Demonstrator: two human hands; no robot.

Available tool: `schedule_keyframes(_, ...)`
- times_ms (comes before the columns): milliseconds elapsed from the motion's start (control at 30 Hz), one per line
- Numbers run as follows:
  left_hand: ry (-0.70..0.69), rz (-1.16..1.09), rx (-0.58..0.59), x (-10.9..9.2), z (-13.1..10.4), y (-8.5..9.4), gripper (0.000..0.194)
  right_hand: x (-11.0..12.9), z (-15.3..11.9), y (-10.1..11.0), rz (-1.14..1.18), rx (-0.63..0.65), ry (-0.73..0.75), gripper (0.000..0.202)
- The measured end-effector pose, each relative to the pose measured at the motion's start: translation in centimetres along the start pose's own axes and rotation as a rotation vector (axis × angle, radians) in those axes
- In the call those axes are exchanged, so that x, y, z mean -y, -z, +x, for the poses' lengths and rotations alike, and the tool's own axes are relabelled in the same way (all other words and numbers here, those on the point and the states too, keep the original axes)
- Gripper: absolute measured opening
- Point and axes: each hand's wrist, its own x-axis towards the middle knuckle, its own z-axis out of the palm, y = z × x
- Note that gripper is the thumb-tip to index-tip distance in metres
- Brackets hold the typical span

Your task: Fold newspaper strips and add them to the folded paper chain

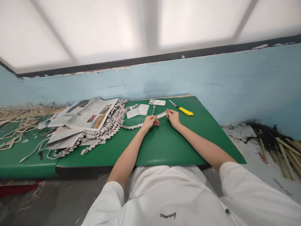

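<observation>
Between my two hands a narrow folded paper strip [161,115] is stretched just above the green tabletop. My left hand [150,123] pinches its left end, and my right hand [173,118] pinches the right end. Beside my left hand runs a zigzag chain of folded newspaper [134,126], which leads left to a large heap of the same woven chain [110,127]. Cut paper pieces [138,110] lie just beyond my left hand. To the right of my right hand rests a yellow-handled knife [185,111], its blade pointing to the back left.
A white phone [157,102] lies near the table's back edge. Newspaper sheets [94,114] cover part of the heap. A white cable [35,150] and thin wooden strips [18,125] are at far left. Bamboo poles [287,153] lie on the floor at right.
</observation>
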Motion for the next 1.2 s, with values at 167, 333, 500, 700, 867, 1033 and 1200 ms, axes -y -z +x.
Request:
schedule_keyframes(167, -0.082, -0.123, -0.164, -0.2, 0.5, 0.3, 0.023, 0.0, 0.1, 0.0, 0.141, 0.046, -0.043, 0.046)
schedule_keyframes(333, -0.105, -0.149, -0.167, -0.1, 0.6, 0.5, 0.029, -0.2, 0.5, 0.2, 0.276, 0.113, -0.12, 0.035)
schedule_keyframes(500, -0.126, -0.171, -0.123, -0.1, 0.4, 0.6, 0.036, -0.4, 0.7, 0.3, 0.358, 0.104, -0.15, 0.029)
schedule_keyframes(700, -0.166, -0.152, -0.118, -0.3, -0.1, 0.4, 0.037, -0.6, 0.9, 0.2, 0.413, 0.079, -0.156, 0.012)
schedule_keyframes(867, -0.201, -0.174, -0.129, -0.7, -0.5, 0.1, 0.036, -0.6, 0.9, 0.0, 0.42, 0.065, -0.149, 0.009)
schedule_keyframes(1033, -0.086, -0.231, -0.011, -0.9, -0.7, 0.7, 0.038, -0.1, 0.4, -0.1, 0.343, 0.091, -0.102, 0.007)
schedule_keyframes(1200, 0.106, -0.148, 0.193, -1.2, -1.0, 0.6, 0.053, 0.2, -0.4, -0.5, 0.269, 0.192, -0.053, 0.007)
